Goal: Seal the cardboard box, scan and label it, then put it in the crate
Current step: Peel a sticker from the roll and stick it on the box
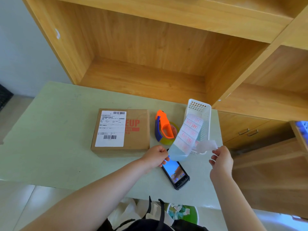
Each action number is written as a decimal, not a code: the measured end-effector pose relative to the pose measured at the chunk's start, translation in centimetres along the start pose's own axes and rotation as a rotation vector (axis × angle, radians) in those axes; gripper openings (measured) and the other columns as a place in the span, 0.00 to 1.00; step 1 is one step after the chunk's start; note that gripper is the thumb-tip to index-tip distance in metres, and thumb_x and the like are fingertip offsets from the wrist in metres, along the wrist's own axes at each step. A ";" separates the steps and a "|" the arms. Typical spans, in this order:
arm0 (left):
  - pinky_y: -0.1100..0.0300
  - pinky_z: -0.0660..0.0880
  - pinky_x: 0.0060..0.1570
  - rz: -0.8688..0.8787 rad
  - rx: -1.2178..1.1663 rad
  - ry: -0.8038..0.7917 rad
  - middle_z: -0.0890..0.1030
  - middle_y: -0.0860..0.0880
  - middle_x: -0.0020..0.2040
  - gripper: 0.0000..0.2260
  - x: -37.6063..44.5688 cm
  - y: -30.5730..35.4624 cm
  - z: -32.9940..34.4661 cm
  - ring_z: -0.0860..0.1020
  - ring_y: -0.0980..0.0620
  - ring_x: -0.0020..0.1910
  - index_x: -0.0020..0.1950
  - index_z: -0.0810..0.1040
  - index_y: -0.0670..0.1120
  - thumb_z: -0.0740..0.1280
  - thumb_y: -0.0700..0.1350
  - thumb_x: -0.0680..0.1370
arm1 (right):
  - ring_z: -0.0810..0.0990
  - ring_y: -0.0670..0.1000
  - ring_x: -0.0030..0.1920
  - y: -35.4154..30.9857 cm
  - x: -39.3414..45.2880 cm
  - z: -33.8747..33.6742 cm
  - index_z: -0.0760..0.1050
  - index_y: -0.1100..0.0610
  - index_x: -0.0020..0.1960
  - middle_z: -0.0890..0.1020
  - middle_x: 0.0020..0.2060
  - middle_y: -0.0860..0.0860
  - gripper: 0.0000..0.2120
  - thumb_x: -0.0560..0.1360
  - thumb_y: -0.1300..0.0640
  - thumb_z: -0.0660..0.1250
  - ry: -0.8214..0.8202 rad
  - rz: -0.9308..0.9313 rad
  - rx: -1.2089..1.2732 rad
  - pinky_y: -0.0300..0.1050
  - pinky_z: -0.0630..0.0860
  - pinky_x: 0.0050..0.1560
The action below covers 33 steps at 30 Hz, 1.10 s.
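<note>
Wooden shelving [150,47] is filling the upper half of the frame, and below it the pale green table [50,130] is carrying everything. On it, left of the centre, the cardboard box [133,140] is lying flat and closed, with a white shipping label [111,129] already stuck on its left part. No crate is clearly showing.

To the right of the box, the orange and blue tape dispenser [164,128] is resting, and just beside it a white perforated basket [200,117] is standing. From the basket a strip of stickers [188,135] with red characters is hanging down toward the person. Under the strip, near the lower centre, the handheld scanner [175,174] is lying with its screen lit.

The left hand [156,158] is pinching the lower end of the strip, fingers closed on the bluish backing. The right hand [222,160] is pinching a peeled sticker [206,145], which is curling away from the strip.

I think the step in hand is the labelling. To do it well, the left hand should be keeping the backing tight while the right is pulling slowly, so the sticker is not tearing or folding on itself. Then it should be going on a bare part of the box, not covering the barcodes, and be pressed flat from one edge to the other.
</note>
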State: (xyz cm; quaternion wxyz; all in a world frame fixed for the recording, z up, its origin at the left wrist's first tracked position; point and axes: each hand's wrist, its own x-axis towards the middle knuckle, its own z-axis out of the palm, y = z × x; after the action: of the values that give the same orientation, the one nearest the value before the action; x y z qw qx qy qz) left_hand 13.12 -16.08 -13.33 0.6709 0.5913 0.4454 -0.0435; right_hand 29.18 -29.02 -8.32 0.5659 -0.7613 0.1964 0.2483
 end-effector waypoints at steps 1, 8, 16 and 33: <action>0.64 0.71 0.33 -0.001 0.026 -0.013 0.82 0.50 0.41 0.06 0.0 -0.2 -0.1 0.75 0.54 0.36 0.42 0.72 0.47 0.60 0.42 0.79 | 0.69 0.51 0.38 0.0 -0.1 -0.1 0.72 0.55 0.39 0.73 0.38 0.52 0.07 0.75 0.56 0.59 -0.001 -0.006 0.021 0.48 0.68 0.47; 0.59 0.61 0.31 0.144 0.627 -0.099 0.73 0.51 0.32 0.09 0.2 -0.7 -1.4 0.70 0.48 0.35 0.37 0.70 0.48 0.60 0.46 0.77 | 0.69 0.50 0.35 1.3 -1.0 1.1 0.74 0.57 0.40 0.74 0.36 0.52 0.06 0.74 0.61 0.62 -0.234 -0.005 -0.044 0.43 0.69 0.36; 0.54 0.76 0.45 0.800 0.585 0.263 0.75 0.52 0.57 0.15 -1.1 1.2 -3.7 0.77 0.52 0.52 0.60 0.70 0.49 0.65 0.40 0.74 | 0.66 0.52 0.31 1.1 -4.3 4.5 0.69 0.57 0.38 0.73 0.32 0.52 0.07 0.75 0.60 0.58 -0.459 0.339 0.192 0.42 0.63 0.34; 0.56 0.71 0.46 1.072 0.794 0.387 0.79 0.53 0.48 0.02 -1.3 1.7 -8.9 0.75 0.51 0.48 0.46 0.75 0.47 0.64 0.44 0.76 | 0.67 0.52 0.31 1.3 -7.1 8.0 0.68 0.57 0.37 0.72 0.32 0.52 0.05 0.72 0.61 0.59 -0.585 0.395 0.168 0.42 0.65 0.35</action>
State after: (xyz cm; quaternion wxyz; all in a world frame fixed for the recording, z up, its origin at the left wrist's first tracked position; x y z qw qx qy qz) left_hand 8.47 -8.84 -10.33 0.2413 0.9275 0.1538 0.2406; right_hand 21.49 -21.58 -6.89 0.5999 -0.5562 0.1891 0.5431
